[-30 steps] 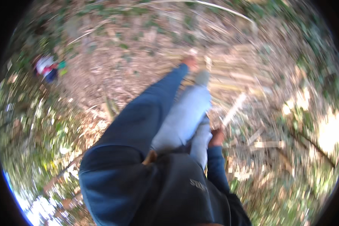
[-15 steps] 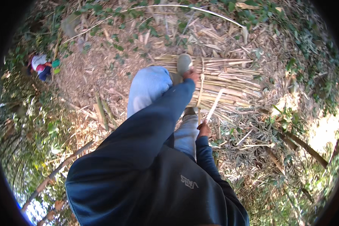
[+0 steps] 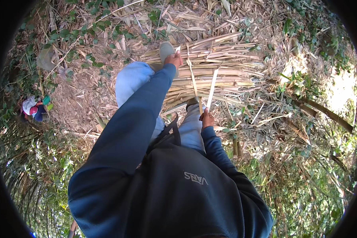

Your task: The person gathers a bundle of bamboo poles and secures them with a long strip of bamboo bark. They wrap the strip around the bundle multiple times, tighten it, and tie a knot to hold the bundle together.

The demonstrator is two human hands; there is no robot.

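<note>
A bundle of long, dry, cut stalks (image 3: 230,72) lies across the ground in front of me, with a pale flat strip (image 3: 193,79) running over it from far to near. My right hand (image 3: 207,119) is closed on this strip at the bundle's near edge, and the strip's free end (image 3: 213,85) points up and away from the fist. At the bundle's far left, my left hand (image 3: 173,60) is closed beside my shoe (image 3: 166,50), which rests on the stalks. A short pale piece (image 3: 178,48) shows at its fingertips; its kind is unclear.
Dry leaves and chips cover the ground. Thicker cut poles (image 3: 325,115) lie at the right. Green vines (image 3: 79,33) grow at the far left. Another person (image 3: 33,108) is at the left edge, some distance off.
The view has shifted, so the bundle sits further left and higher. My left hand has lifted slightly from the shoe and strip, with a pale piece now visible at its fingertips. My right hand keeps its strip.
</note>
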